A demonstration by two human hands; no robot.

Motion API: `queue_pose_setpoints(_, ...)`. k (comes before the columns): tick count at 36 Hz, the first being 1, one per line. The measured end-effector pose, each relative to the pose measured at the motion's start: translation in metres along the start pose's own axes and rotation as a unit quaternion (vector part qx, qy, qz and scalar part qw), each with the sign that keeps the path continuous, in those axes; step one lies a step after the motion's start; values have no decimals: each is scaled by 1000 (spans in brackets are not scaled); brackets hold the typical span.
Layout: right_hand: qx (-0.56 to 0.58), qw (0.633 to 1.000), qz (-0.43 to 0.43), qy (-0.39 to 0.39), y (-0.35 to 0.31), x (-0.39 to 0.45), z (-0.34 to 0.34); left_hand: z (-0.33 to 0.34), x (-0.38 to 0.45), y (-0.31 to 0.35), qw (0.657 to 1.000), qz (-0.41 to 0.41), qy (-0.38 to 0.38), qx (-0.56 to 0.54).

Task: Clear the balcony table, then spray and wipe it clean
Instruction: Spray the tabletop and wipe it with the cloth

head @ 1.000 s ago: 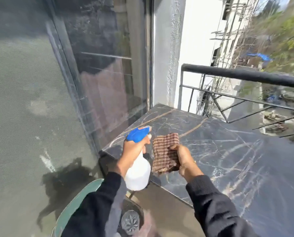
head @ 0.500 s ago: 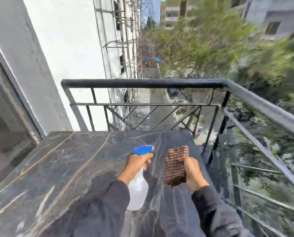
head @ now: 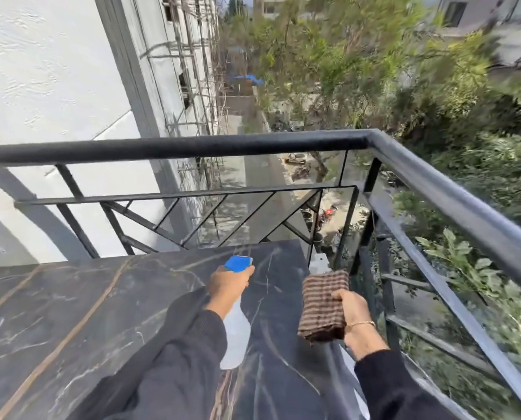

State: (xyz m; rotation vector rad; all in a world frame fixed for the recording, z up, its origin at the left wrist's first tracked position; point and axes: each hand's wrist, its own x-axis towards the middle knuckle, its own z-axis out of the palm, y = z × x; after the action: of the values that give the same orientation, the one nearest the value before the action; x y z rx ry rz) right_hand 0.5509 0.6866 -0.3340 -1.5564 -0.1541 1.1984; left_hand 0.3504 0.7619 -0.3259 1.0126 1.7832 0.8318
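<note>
Table (head: 71,313) lies directly below the spray bottle (head: 236,338) gripped by the left hand (head: 227,286), while the right hand (head: 356,316) pinches the folded cloth (head: 322,304) over the table's right edge.

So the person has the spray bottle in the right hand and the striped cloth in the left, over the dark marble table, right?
Hands swapped. The head view shows the left hand gripping the spray bottle and the right hand holding the striped cloth, over the dark marble table.
</note>
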Motion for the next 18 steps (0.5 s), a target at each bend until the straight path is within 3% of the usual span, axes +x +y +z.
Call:
queue_pose_setpoints(10, 22, 1000, 1, 0, -8, 27, 0, 20, 29, 7, 993, 36, 52, 104)
queue_pose_setpoints(18, 32, 999, -4, 4, -11, 34, 7, 6, 49, 3, 992, 46, 89, 81)
